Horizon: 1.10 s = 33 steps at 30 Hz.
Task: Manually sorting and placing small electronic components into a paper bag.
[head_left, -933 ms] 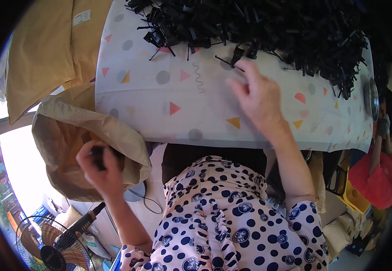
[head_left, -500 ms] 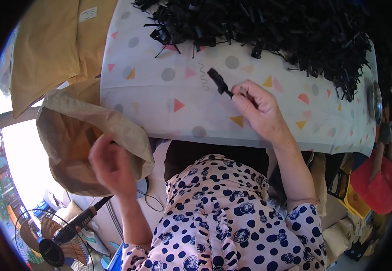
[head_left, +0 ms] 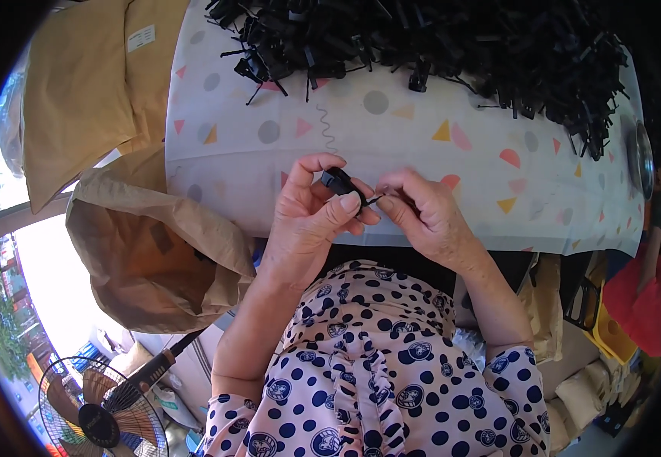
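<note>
A small black plastic part is held over the near edge of the table, with a thin stem pointing right. My left hand is closed round its body, thumb on the near side and fingers behind. My right hand pinches the tip of the stem between thumb and fingers. Past my hands, a large heap of similar black plastic parts covers the far side of the table. What the heap's single pieces are I cannot make out.
The table wears a white cloth with coloured shapes. An open brown paper sack stands at its left, below a larger brown bag. A fan is at lower left. A round metal dish sits at the right edge.
My left hand has come from over the paper sack to the black part and taken hold of its body. My right hand has brought the part nearer to me.
</note>
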{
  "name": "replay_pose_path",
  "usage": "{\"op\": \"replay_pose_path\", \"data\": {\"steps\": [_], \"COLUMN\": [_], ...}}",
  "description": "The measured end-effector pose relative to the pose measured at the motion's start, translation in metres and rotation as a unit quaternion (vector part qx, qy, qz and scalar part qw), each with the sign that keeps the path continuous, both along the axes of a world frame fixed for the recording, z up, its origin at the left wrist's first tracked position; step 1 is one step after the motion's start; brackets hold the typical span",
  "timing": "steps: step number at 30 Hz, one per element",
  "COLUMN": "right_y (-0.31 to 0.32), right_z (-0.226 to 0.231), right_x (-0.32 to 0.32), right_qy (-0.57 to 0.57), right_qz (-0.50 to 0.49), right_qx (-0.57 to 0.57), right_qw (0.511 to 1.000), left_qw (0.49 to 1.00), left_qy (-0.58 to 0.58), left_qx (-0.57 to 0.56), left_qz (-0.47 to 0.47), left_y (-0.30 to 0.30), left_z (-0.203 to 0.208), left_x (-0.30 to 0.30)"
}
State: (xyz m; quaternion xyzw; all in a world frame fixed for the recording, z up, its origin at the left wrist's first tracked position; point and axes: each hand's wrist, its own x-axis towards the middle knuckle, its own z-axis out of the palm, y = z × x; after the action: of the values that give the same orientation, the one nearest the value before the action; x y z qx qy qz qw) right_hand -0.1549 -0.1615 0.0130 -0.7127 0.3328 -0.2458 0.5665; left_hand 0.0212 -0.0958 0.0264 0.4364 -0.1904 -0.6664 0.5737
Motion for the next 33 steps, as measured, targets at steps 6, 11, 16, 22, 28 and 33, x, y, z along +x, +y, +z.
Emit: {"op": "replay_pose_path", "data": {"steps": [6,11,16,22,28,33], "right_y": [-0.001,0.004,0.006,0.013,0.011,0.000], "right_z": [0.018,0.006,0.004,-0.004,-0.009,-0.009], "right_x": [0.009,0.018,0.024,0.036,0.040,0.034], "right_qy": [-0.040,-0.023,0.004,0.001,-0.072,-0.137], "right_qz": [-0.008,0.019,0.023,-0.021,-0.034,-0.053], "right_qx": [0.062,0.036,0.011,-0.020,0.028,0.244], "right_qw": [0.997,0.999,1.000,1.000,0.996,0.959], "left_qw": [0.976,0.919,0.887,0.778,0.873,0.994], "left_qy": [-0.213,-0.378,-0.454,-0.612,-0.469,-0.036], "left_qx": [-0.048,-0.107,-0.043,-0.140,-0.133,-0.064], "left_qz": [-0.006,-0.020,-0.073,-0.018,0.015,0.079], "left_y": [-0.001,0.003,0.004,0.005,0.009,0.003], "left_z": [0.002,-0.012,-0.001,-0.009,-0.021,0.004], "left_x": [-0.011,-0.012,-0.009,-0.010,-0.002,0.008]}}
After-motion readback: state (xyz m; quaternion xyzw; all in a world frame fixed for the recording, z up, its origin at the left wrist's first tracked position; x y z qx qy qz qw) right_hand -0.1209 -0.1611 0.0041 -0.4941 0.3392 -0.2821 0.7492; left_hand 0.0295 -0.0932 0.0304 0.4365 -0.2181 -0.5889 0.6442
